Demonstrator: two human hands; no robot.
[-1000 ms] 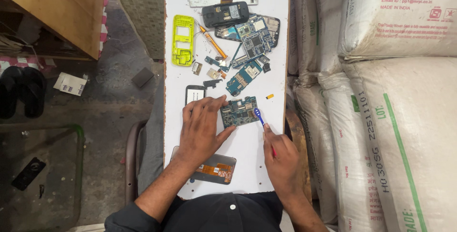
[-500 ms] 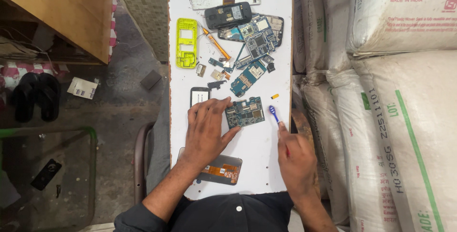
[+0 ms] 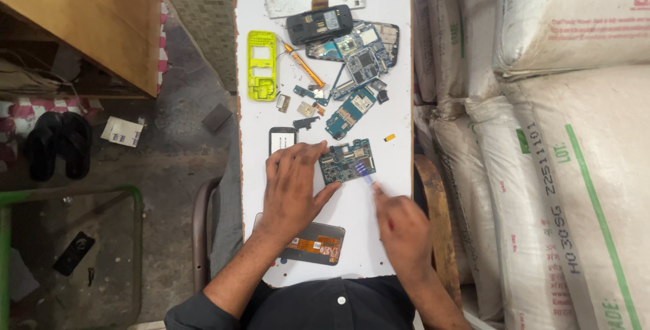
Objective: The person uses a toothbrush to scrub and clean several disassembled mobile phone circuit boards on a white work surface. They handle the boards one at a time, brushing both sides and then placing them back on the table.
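My left hand [image 3: 292, 191] lies flat, fingers spread, pinning the circuit board [image 3: 347, 161] mid-desk [image 3: 393, 100]. Right hand [image 3: 399, 225] pinches a blue-tipped tool [image 3: 366, 176] onto it. I'd hold the board firmly and pry gently.

Small phone-repair workshop: narrow white table [image 3: 393, 66] strewn with circuit boards [image 3: 352, 110] and a yellow phone frame [image 3: 261, 64]; stacked white sacks [image 3: 542, 167] right of the table, sandals [image 3: 57, 144] on bare floor left.
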